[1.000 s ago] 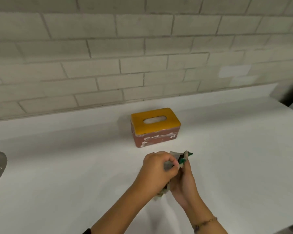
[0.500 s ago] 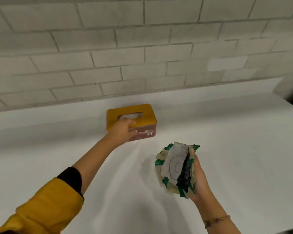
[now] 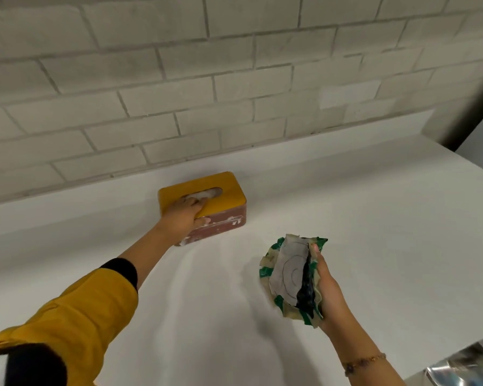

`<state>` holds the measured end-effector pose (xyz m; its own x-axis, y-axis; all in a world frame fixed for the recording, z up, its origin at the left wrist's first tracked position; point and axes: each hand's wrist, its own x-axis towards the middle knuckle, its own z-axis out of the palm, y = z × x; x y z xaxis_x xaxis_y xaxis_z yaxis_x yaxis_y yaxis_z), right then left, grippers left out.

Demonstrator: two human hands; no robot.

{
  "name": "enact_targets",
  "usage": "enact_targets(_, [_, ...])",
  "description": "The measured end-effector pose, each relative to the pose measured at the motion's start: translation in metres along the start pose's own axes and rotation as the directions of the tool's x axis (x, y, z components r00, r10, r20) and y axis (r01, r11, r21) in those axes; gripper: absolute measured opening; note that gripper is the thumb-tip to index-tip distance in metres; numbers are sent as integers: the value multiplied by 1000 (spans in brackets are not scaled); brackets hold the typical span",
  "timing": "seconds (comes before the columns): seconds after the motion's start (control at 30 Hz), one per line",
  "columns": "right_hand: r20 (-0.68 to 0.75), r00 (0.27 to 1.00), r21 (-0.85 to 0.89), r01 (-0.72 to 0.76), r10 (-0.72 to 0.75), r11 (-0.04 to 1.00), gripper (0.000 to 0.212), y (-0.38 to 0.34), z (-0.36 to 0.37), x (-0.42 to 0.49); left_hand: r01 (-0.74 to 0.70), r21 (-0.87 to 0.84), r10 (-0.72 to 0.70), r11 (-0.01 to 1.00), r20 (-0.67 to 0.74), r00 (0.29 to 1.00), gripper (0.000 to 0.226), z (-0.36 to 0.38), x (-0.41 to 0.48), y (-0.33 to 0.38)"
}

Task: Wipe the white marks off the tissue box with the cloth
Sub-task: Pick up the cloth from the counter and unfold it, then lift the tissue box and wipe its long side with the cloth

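Note:
The tissue box point(image 3: 226, 190) has a yellow lid with an oval slot and a reddish-brown side smeared with white marks. It stands on the white counter point(image 3: 374, 218) near the wall. My left hand point(image 3: 186, 214) grips its front left edge, fingers over the lid and thumb on the side. My right hand point(image 3: 328, 291) holds a crumpled cloth point(image 3: 290, 277), cream with green patches and a grey and black middle, above the counter to the right of the box and nearer to me.
A pale brick wall point(image 3: 234, 79) rises behind the counter. A shiny metal object point(image 3: 463, 366) shows past the counter's front right corner. A dark opening point(image 3: 474, 107) lies at the far right end.
My left hand left the cloth, reached forward and took hold of the tissue box. The cloth has opened out in my right hand. The view has shifted so the box sits further left.

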<state>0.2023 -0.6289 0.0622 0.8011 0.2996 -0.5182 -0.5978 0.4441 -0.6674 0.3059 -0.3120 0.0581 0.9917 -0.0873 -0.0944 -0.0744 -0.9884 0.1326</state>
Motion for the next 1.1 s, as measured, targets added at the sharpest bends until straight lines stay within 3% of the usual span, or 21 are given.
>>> enact_targets(0.1, [-21, 1000, -4, 19, -19, 1000, 57, 3, 0, 0, -133, -32, 132, 991, -37, 991, 64, 2, -5, 3])
enact_targets(0.27, [-40, 984, 33, 173, -172, 984, 56, 0, -6, -5, -276, -325, 267, 905, -70, 961, 59, -6, -19, 36])
enact_targets(0.33, [-85, 948, -61, 304, -308, 951, 42, -1, -12, -10, -239, -361, 252, 901, -11, 968, 55, -13, -26, 54])
enact_targets(0.43, [-182, 825, -346, 455, -534, 821, 30, -3, -22, -20, -131, -414, 200, 901, 127, 971, 49, -20, -34, 77])
enact_targets(0.57, [-181, 710, -502, 528, -680, 685, 60, -1, -37, -32, -55, -549, 232, 834, 257, 938, 52, -18, -50, 106])
enact_targets(0.67, [-180, 656, -551, 550, -733, 628, 61, 1, -50, -37, -38, -596, 266, 802, 300, 916, 49, -15, -57, 124])
enact_targets(0.87, [-102, 681, -659, 500, -725, 562, 57, 9, -60, -38, -47, -611, 273, 790, 283, 919, 43, -19, -52, 131])
enact_targets(1.0, [-60, 681, -630, 542, -730, 557, 38, 8, -49, -25, -17, -613, 249, 790, 295, 922, 19, -20, -50, 133])
enact_targets(1.1, [-23, 698, -608, 558, -715, 564, 39, 7, -40, -14, -7, -638, 260, 770, 304, 916, 19, -21, -53, 136])
